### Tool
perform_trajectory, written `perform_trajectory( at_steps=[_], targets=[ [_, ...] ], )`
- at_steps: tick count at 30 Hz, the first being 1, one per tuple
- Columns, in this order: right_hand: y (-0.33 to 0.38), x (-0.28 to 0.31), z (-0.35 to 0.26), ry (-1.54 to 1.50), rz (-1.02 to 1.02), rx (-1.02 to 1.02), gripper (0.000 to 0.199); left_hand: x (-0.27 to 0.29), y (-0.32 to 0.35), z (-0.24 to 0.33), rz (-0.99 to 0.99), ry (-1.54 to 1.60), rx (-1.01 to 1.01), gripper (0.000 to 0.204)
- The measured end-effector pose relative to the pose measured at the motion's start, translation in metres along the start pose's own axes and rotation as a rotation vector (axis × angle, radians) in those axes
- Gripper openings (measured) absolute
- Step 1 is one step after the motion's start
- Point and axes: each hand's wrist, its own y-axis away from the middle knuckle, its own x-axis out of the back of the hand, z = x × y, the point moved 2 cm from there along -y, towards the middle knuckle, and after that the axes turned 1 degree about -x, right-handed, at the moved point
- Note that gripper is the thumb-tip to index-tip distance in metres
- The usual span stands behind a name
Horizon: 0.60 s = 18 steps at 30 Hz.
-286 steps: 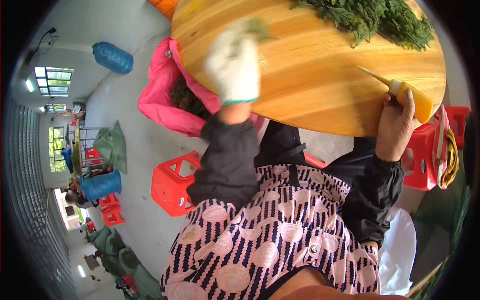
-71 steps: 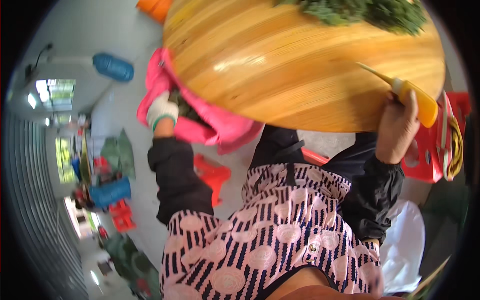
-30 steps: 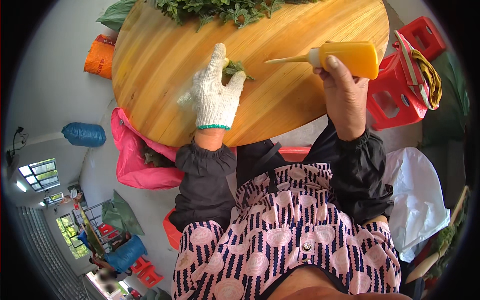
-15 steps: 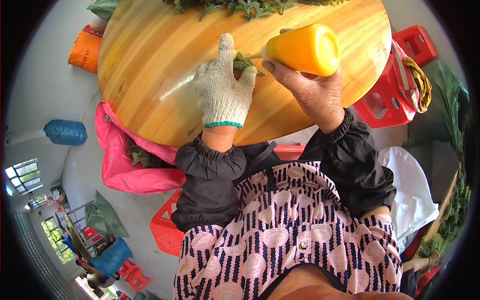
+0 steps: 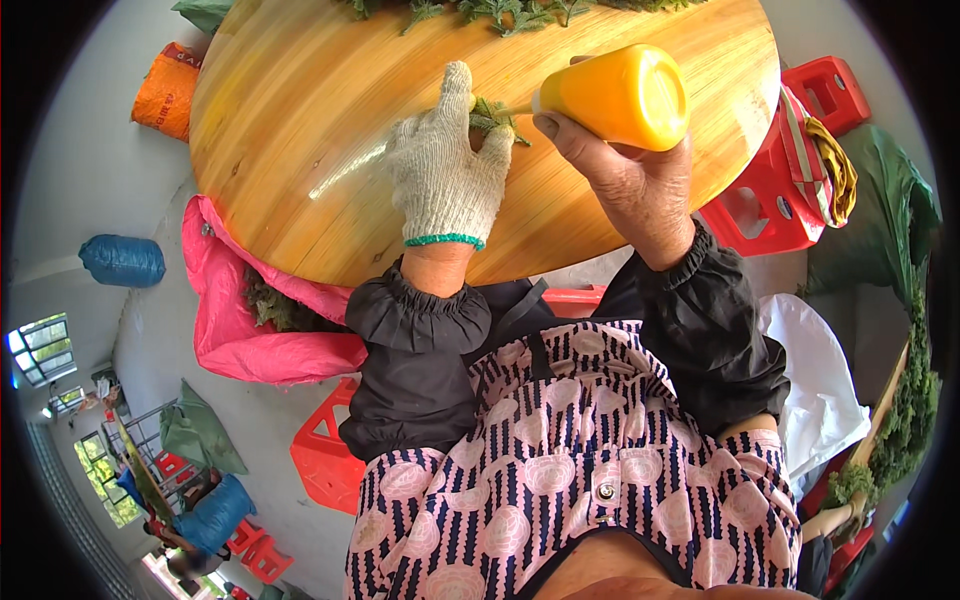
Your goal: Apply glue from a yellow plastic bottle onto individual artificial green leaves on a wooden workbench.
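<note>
My left hand (image 5: 450, 170), in a white knit glove with a green cuff, rests low over the round wooden table (image 5: 290, 120). Its index finger points away from me and its thumb lies to the right. Between them is a small green leafy sprig (image 5: 493, 117), which they hold; part of it is hidden by the glove. My bare right hand (image 5: 630, 180) is wrapped round a yellow squeeze bottle (image 5: 625, 95). The bottle lies tipped on its side in my grip, its thin nozzle pointing left at the sprig. Whether anything comes out cannot be made out.
More green sprigs (image 5: 510, 14) lie along the table's far edge. A pink bag (image 5: 270, 357) with greenery inside sits below its left edge. Red stools (image 5: 765, 205) stand at the right and a red stool (image 5: 325, 455) at lower left. A white bag (image 5: 815, 400) is at my right.
The bottle and my right hand have shifted slightly to the right, with the nozzle still at the sprig. My left hand keeps almost the same place and hold.
</note>
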Motion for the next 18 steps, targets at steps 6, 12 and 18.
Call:
perform_trajectory(
  at_steps=[6, 12, 18],
  targets=[
    [0.000, 0.003, -0.001, 0.119, -0.019, 0.025, 0.037, -0.002, -0.001, -0.005, 0.006, 0.021, -0.005, 0.068],
    [0.003, 0.005, 0.004, 0.134, 0.023, -0.015, 0.033, -0.014, -0.002, -0.012, -0.004, 0.006, -0.007, 0.066],
    [0.008, 0.014, -0.001, 0.243, 0.053, 0.016, 0.034, -0.028, -0.007, -0.010, 0.044, 0.055, -0.055, 0.062]
  ],
)
